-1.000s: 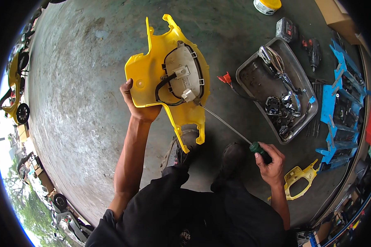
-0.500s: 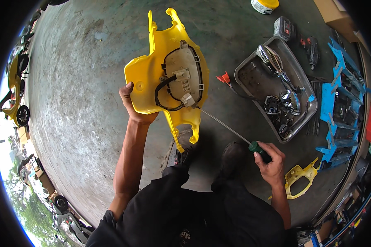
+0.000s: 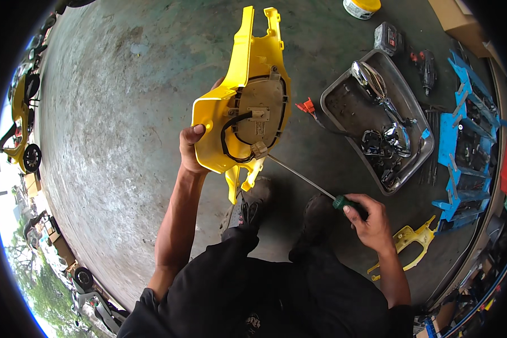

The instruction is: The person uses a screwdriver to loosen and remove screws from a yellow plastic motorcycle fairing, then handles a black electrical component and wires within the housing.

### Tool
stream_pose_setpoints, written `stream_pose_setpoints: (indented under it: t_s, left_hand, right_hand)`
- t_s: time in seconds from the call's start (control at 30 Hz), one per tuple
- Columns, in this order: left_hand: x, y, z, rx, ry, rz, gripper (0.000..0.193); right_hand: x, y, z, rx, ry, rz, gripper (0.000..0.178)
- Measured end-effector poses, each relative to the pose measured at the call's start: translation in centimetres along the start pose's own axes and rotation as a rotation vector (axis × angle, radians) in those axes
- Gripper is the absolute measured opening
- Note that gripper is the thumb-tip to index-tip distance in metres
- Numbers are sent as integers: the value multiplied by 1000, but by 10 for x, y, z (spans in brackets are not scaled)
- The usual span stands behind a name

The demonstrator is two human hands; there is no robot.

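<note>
My left hand [image 3: 194,147] is closed round the left edge of a yellow plastic fairing [image 3: 213,125], holding it up above the floor. Set into the fairing is a beige lamp housing [image 3: 259,110], its back toward me, with a black cable and a pale connector [image 3: 259,149]. My right hand [image 3: 370,221] is wrapped round the green handle of a long screwdriver [image 3: 304,179]. Its shaft slants up to the left, and the tip meets the housing's lower edge beside the connector. Whether it sits in a screw is too small to tell.
At the right lies a metal tray [image 3: 332,101] with chrome parts; a red connector [image 3: 306,106] on a cable hangs over its side. Nearby are a power drill [image 3: 427,70], a battery pack [image 3: 387,38], a blue toolbox [image 3: 448,141] and another yellow frame [image 3: 419,239]. My shoes are below the fairing.
The fairing has turned and tilted in my left hand, shifting a little right. My right hand has moved slightly, with the screwdriver tip staying near the housing's lower edge.
</note>
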State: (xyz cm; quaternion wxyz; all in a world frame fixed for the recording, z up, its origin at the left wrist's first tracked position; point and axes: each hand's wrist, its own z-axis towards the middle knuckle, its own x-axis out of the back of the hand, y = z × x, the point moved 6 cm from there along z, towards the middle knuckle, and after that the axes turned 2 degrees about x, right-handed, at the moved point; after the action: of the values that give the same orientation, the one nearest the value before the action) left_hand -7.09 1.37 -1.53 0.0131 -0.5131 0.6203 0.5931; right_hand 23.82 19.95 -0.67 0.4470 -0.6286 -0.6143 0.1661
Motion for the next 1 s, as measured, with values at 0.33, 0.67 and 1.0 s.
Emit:
stream_pose_setpoints:
  t_s: [0.33,0.67,1.0]
  left_hand:
    - [57,-27,-11,95,76,-15,97]
    - [29,-23,-6,122,48,18,95]
    - [86,-41,-13,184,108,25,95]
  right_hand:
    - [-13,9,-13,-26,88,43,45]
    - [-18,-10,-24,476,207,-407,34]
    - [-27,9,-14,158,86,111,45]
